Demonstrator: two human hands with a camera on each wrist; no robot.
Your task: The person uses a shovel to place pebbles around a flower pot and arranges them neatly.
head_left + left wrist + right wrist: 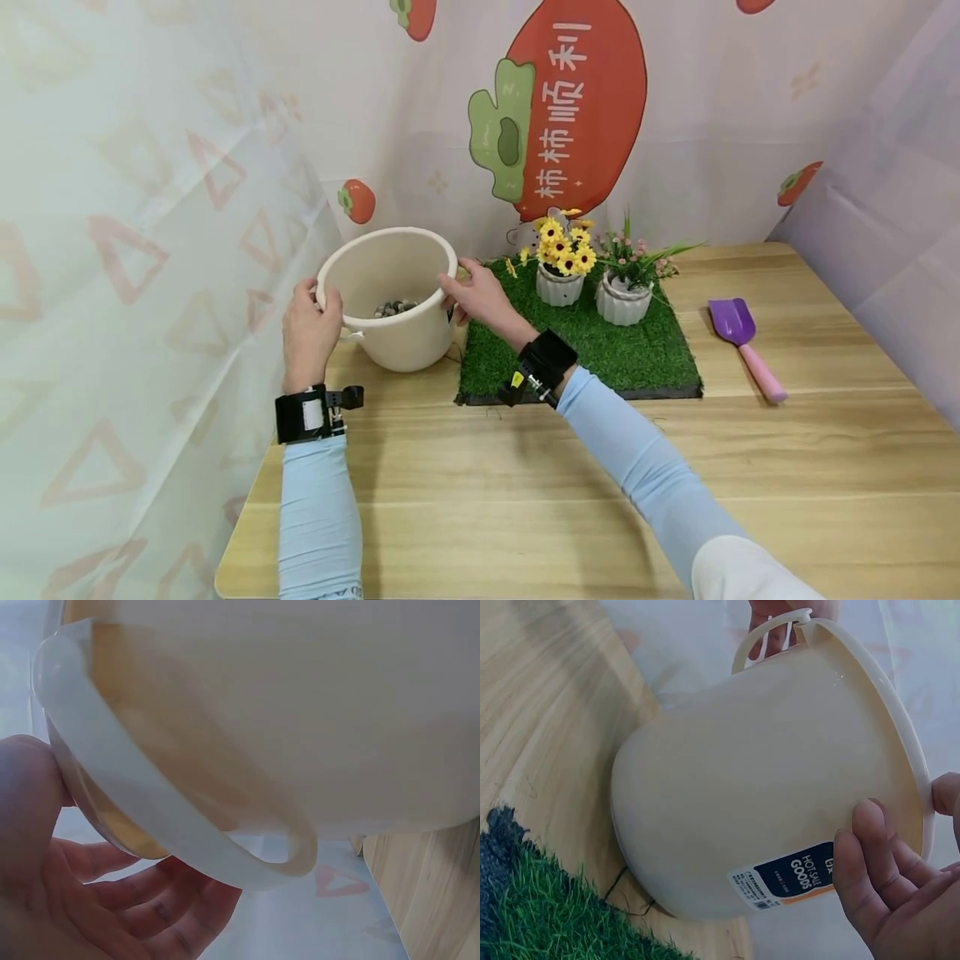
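Observation:
A cream plastic bucket (408,342) stands at the left back of the wooden table, with grey pebbles (395,308) on its bottom. My left hand (309,337) grips the rim on the left side, thumb over the edge and fingers outside, close to the white handle (165,802) that hangs down the wall. On the right side my right hand (483,300) pinches the rim, its fingers against the outer wall by a dark printed label (795,874).
Right of the bucket lies a mat of artificial grass (570,350). Two white pots hold yellow flowers (562,250) and small pink flowers (637,260) on it. A purple shovel (738,329) with a pink handle rests at the right. Printed curtains hang behind and at both sides.

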